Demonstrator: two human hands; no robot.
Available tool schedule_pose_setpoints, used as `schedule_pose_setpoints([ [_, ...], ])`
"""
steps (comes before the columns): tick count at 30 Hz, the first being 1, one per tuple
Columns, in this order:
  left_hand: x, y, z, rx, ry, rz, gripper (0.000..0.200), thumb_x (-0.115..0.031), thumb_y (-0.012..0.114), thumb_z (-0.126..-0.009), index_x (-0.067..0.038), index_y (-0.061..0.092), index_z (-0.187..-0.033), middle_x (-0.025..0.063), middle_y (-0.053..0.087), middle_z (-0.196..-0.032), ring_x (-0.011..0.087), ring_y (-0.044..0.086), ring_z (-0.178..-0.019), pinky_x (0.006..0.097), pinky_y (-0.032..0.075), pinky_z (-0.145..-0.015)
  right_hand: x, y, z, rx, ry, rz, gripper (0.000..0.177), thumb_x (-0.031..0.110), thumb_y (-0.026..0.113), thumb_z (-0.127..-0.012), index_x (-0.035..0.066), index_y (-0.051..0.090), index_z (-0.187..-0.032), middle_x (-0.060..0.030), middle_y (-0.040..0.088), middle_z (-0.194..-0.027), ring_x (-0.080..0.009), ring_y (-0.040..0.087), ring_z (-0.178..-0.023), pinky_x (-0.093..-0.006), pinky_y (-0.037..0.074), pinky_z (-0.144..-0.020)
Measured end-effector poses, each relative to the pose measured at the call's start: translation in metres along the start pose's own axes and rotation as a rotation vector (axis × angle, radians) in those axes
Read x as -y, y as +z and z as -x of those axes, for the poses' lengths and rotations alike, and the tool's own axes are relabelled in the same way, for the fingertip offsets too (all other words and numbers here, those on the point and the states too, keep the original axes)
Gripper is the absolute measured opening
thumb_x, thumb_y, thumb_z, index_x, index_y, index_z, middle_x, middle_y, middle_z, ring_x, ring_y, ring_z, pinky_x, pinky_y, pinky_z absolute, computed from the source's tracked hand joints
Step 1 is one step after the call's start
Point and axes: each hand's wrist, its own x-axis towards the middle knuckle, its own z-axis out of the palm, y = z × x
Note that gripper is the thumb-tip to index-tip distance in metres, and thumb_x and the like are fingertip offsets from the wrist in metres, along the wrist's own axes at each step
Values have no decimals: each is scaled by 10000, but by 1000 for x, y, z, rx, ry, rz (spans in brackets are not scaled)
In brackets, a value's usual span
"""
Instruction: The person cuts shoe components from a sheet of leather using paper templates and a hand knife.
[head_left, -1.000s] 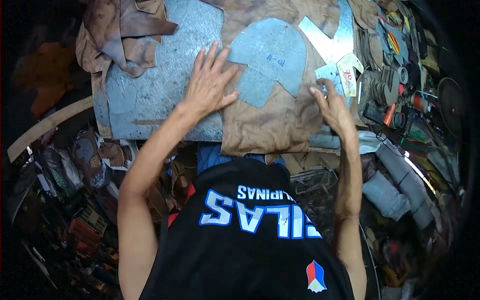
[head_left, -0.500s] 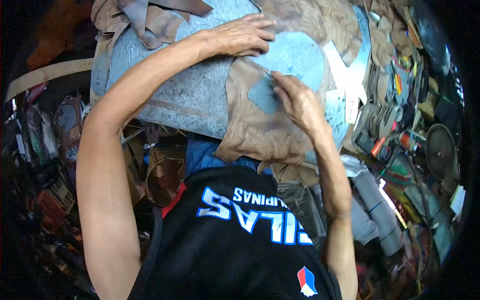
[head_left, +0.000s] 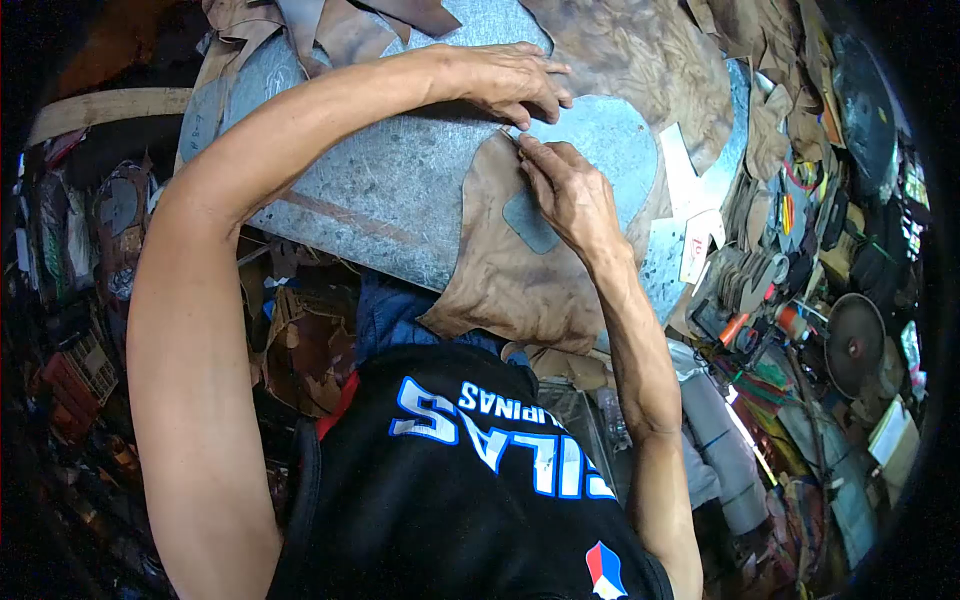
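A wrinkled brown piece of leather lies over a worn grey metal sheet. Bare metal shows through a large rounded opening and a smaller squarish one in the leather. My left hand rests palm down at the upper edge of the large opening, fingers stretched out. Just below it, my right hand is closed in a pinch, fingertips down at the leather's edge near the left hand's thumb. What sits between those fingertips is too small and hidden to make out.
Leather scraps lie along the sheet's far left. White pattern pieces sit right of the leather. Stacked cut pieces, an orange-handled tool and a round dark disc crowd the right side.
My right hand has moved up and left, from beside the small opening to the leather's edge near my left hand. My left hand stays spread on the work. The whole view has shifted slightly.
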Motion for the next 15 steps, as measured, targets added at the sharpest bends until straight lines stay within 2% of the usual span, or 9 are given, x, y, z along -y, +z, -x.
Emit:
schedule_pose_setpoints([
  [3,0,-1,1,14,-3,1,434,-254,715,-780,-144,632,-1192,37,476,-1439,301,270,-1434,521,238,-1158,2,-1,-1,2,10,26,288,176,582,-916,136,643,-1195,-162,647,-962,-374,652,-794,-450,536,-671],
  [7,-6,-2,1,59,-36,-21,504,-214,748,-751,-147,593,-1226,29,450,-1460,302,237,-1446,530,246,-1154,5,-2,-2,64,78,94,281,181,618,-912,142,666,-1186,-136,658,-965,-353,655,-831,-422,531,-702],
  [12,-7,7,3,44,-48,-26,496,-197,739,-769,-156,568,-1233,18,409,-1484,310,203,-1457,551,235,-1156,4,-4,0,59,101,97,267,181,610,-911,142,673,-1167,-134,651,-956,-348,648,-843,-422,521,-713],
  [15,-10,10,4,44,-80,-18,472,-193,730,-779,-173,569,-1223,17,389,-1495,314,191,-1460,561,222,-1161,-1,-9,4,45,76,93,272,162,592,-895,138,665,-1156,-154,630,-936,-364,643,-825,-457,525,-688],
])
